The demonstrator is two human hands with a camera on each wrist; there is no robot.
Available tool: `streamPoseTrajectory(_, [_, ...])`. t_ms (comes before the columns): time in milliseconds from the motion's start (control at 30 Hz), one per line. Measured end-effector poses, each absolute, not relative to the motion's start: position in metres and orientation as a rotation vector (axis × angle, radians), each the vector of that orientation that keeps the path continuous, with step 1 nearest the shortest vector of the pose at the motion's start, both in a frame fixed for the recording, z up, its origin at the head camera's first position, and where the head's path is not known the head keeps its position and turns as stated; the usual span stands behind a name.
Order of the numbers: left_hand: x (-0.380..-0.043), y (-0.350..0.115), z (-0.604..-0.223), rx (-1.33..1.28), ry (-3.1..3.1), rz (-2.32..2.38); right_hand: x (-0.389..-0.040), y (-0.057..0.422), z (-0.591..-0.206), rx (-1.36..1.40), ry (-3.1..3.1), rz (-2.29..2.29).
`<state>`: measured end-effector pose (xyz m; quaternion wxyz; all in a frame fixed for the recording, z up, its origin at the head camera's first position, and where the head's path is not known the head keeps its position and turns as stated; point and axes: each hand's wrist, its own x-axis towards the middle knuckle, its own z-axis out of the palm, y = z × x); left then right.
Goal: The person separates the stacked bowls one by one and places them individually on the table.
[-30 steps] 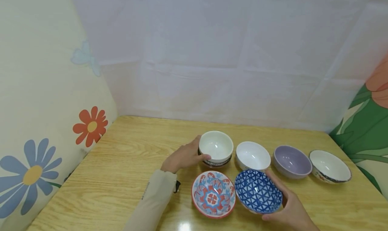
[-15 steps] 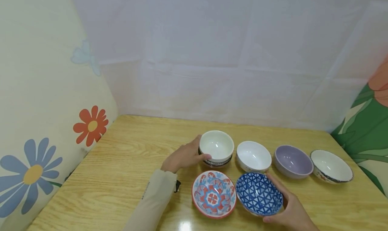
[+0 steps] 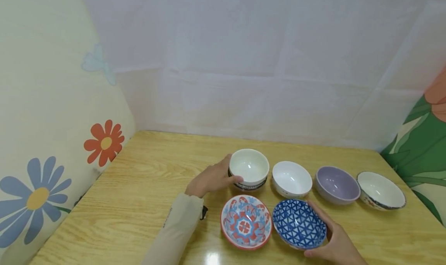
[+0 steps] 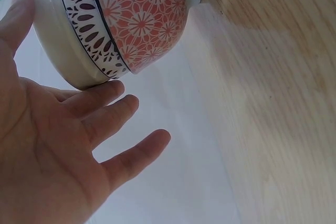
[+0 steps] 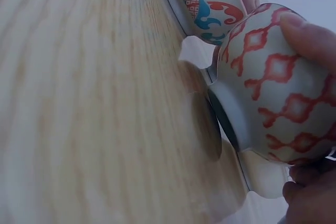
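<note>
My left hand (image 3: 216, 176) holds the side of a cream bowl (image 3: 249, 167), thumb near its rim. In the left wrist view that cream bowl sits nested in a bowl with a red flower pattern (image 4: 152, 17), and some fingers are spread. My right hand (image 3: 332, 238) grips a bowl with blue triangles inside (image 3: 299, 223), thumb at the near rim and fingers at the far right side. Its outside, seen in the right wrist view, is pale with red motifs (image 5: 278, 66); the foot looks tilted just off the table. Left of it stands a red-and-blue floral bowl (image 3: 245, 222).
Along the back, right of the stack, are a white bowl (image 3: 292, 179), a purple bowl (image 3: 337, 185) and an oval cream bowl with a dark rim (image 3: 381, 190). Their rims are close together. The wooden table (image 3: 139, 187) meets a white cloth backdrop (image 3: 223, 83).
My right hand has moved the blue triangle bowl slightly right and towards me, away from the white bowl. My left hand has stayed at the stack.
</note>
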<state>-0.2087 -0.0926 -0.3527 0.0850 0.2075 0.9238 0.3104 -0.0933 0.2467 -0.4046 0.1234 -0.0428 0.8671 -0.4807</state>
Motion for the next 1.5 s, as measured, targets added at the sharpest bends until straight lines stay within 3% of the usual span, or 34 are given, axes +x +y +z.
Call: streamPoseTrajectory(1500, [-0.209, -0.093, -0.354, 0.6, 2.734, 0.923, -0.09, 0.262, -0.407, -0.148, 2.31, -1.471])
